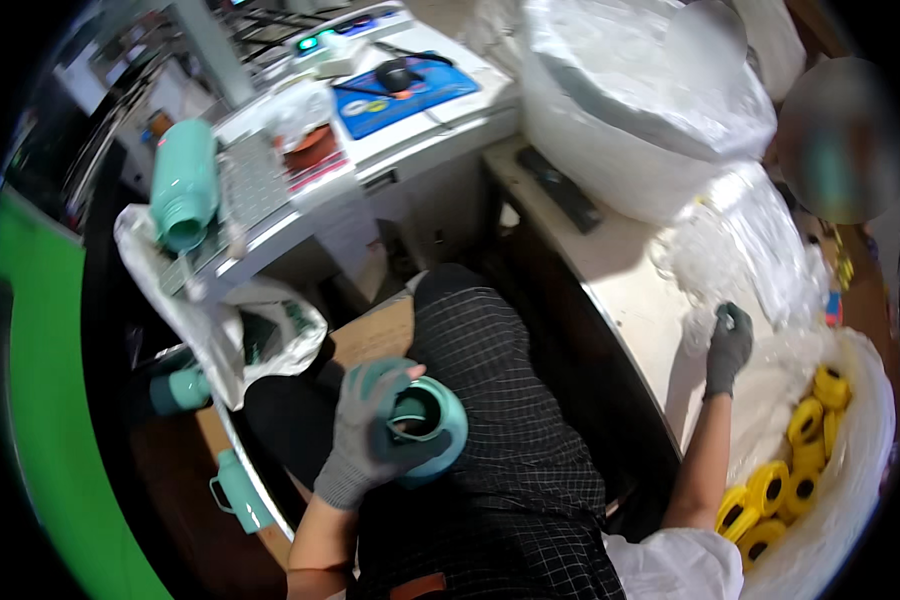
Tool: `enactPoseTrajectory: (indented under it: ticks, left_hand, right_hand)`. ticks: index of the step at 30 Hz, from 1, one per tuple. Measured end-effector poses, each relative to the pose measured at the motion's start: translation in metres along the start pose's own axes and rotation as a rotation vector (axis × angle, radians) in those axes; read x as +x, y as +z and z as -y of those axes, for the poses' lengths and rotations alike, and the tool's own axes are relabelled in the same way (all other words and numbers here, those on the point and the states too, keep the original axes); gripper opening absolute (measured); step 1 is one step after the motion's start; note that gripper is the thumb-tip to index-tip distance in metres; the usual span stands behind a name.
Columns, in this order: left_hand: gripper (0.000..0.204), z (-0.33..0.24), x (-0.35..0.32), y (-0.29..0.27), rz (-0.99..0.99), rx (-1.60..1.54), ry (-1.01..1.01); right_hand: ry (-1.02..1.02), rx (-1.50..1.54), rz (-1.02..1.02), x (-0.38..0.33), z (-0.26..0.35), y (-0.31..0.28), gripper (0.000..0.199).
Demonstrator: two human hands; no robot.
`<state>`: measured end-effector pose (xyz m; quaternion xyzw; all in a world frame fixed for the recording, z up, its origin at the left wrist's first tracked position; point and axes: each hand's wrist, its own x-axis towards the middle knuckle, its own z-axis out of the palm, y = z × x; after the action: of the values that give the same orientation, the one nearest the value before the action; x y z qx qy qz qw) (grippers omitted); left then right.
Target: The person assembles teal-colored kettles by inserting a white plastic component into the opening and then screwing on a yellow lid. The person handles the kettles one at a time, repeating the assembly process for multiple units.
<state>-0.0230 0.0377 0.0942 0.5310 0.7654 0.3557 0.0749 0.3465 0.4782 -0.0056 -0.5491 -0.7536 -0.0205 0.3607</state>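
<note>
The teal bottle (432,420) sits over my lap, near and left of centre, its open mouth turned up toward me. My left hand (375,435), in a grey glove, holds it with its fingers (370,385) curled over the rim and body. My right hand (728,348), also gloved, is out to the right on the counter (620,270), its fingers pinched narrow on a piece of clear plastic wrap (740,250); I cannot tell whether anything solid is inside that pinch. Yellow caps (790,470) lie heaped in a white bag (860,440) just near of that hand. My worry is the bottle: held one-handed over the lap, it could tip or slide out if the grip loosens while I reach away. The loose wrap could also drag and spill caps.
</note>
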Motion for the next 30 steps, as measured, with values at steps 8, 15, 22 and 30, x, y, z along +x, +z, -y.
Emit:
enactPoseTrajectory:
  ticks: [8, 15, 22, 30]
  left_hand:
    - [0.094, -0.014, 0.003, 0.010, -0.217, 0.051, 0.254]
    - [0.052, -0.007, -0.014, -0.011, -0.135, 0.142, 0.144]
    - [0.037, 0.007, -0.010, -0.013, -0.005, 0.051, 0.122]
    - [0.043, -0.001, 0.005, -0.028, 0.024, 0.350, 0.182]
  right_hand:
    - [-0.485, 1.040, 0.764, -0.081, 0.292, -0.037, 0.012]
    - [-1.088, 0.987, 0.644, -0.116, 0.356, -0.047, 0.041]
    - [-1.167, 0.742, 0.923, -0.125, 0.351, -0.066, 0.048]
    - [-1.001, 0.901, 0.727, -0.166, 0.350, -0.052, 0.053]
